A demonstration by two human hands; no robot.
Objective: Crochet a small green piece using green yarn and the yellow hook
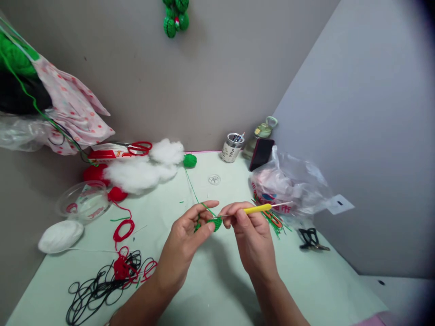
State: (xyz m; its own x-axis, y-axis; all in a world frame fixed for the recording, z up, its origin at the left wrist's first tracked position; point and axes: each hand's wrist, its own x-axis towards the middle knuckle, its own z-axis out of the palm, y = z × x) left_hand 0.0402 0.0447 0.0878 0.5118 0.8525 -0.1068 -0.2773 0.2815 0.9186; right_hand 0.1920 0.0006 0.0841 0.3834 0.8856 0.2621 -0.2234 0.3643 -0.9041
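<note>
My left hand is closed on a small green crochet piece, pinched between thumb and fingers. A strand of green yarn runs from that hand up to a small green yarn ball farther back on the table. My right hand grips a crochet hook by its yellow handle. The hook's metal tip points left and meets the green piece. Whether the yarn is looped on the tip is too small to tell.
White stuffing, red scissors and a plastic bowl are at the back left. Tangled black cord and a white yarn ball lie nearer. At right are a plastic bag, a phone and black-handled scissors.
</note>
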